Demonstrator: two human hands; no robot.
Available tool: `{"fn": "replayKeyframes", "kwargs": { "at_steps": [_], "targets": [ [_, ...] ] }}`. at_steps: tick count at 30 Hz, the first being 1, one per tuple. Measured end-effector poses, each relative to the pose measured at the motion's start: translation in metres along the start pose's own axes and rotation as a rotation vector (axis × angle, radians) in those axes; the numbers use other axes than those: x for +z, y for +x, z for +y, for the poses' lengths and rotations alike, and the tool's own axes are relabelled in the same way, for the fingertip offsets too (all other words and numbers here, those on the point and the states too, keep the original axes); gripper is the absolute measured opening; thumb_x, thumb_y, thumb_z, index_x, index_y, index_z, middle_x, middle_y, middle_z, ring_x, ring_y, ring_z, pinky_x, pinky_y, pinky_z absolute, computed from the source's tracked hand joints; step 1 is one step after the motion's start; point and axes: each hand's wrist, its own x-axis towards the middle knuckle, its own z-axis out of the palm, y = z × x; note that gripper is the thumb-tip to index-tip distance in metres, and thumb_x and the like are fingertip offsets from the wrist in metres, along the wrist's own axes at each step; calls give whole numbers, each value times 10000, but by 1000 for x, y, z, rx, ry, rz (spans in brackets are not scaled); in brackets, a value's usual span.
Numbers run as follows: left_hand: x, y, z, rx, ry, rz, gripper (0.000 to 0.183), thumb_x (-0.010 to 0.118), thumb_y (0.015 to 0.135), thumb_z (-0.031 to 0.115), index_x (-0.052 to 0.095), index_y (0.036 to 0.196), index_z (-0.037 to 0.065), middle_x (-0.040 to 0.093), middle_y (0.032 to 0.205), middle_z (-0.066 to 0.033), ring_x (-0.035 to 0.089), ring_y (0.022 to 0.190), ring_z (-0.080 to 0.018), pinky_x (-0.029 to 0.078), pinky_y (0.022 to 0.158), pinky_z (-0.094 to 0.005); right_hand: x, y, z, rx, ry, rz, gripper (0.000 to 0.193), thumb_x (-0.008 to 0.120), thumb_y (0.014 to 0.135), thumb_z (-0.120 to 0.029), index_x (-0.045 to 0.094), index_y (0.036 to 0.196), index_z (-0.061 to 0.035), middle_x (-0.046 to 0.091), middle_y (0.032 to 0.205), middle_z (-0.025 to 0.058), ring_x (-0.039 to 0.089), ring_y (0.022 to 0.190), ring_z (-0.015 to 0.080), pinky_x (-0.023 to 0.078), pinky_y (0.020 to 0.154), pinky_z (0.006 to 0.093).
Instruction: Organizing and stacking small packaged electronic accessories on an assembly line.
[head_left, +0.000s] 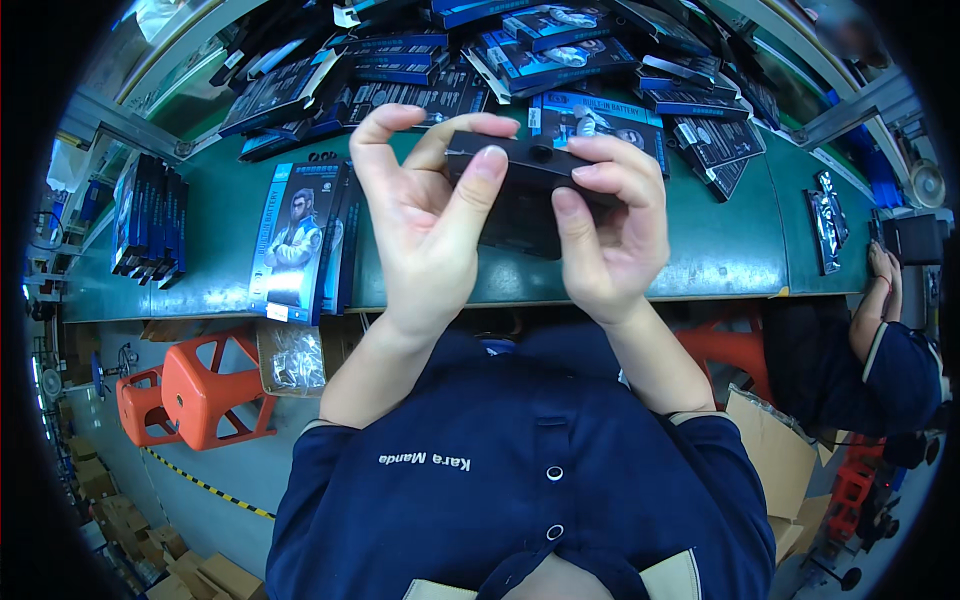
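Observation:
Above the near part of the green table (700,250) I hold up a black box (520,215) between both hands. My left hand (425,210) pinches its left end, the thumb on the near face and a finger over the upper edge. At the right end, my right hand (620,215) grips with thumb and curled fingers. A dark round spot shows on the upper edge between my hands. The box's far side is hidden. Just left of my left hand, flat blue-and-black printed boxes (295,240) lean in a short stack.
Many similar printed boxes (560,60) lie heaped along the table's far side. Several more boxes (150,215) stand in a row at far left. A silvery packet (828,222) lies at right, near a co-worker's hands (880,275). Orange stools (215,390) stand below left.

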Motion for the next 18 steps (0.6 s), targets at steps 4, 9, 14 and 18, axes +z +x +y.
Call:
{"fn": "replayKeyframes", "kwargs": {
  "at_steps": [4,9,14,18],
  "targets": [
    [-3,1,-5,54,52,22,299,634,932,-4,425,1136,61,633,1064,-125,595,884,-99,463,784,-190,11,9,-28,460,519,159,311,666,870,41,474,1106,-25,578,1058,117,574,945,161,456,862,276],
    [-19,3,-16,160,145,-13,275,672,906,1,452,1057,70,622,1088,-124,603,895,-111,484,792,-228,2,2,-5,46,95,-40,345,702,858,25,457,1095,-31,574,1041,133,583,923,177,470,818,283],
    [-49,-12,-7,-395,119,-532,940,822,744,55,249,1489,36,491,1374,-202,505,1252,-270,432,1019,-376,6,-20,-1,465,568,53,414,640,929,-33,415,1275,-58,539,1111,80,567,977,116,472,837,259],
    [-54,-54,11,-461,344,-616,1205,874,624,240,133,1547,19,263,1538,-209,272,1421,-299,273,1133,-432,15,-10,11,422,230,-140,462,643,937,-235,482,1340,-76,524,1234,137,502,1170,240,407,993,358]
  ]
}}
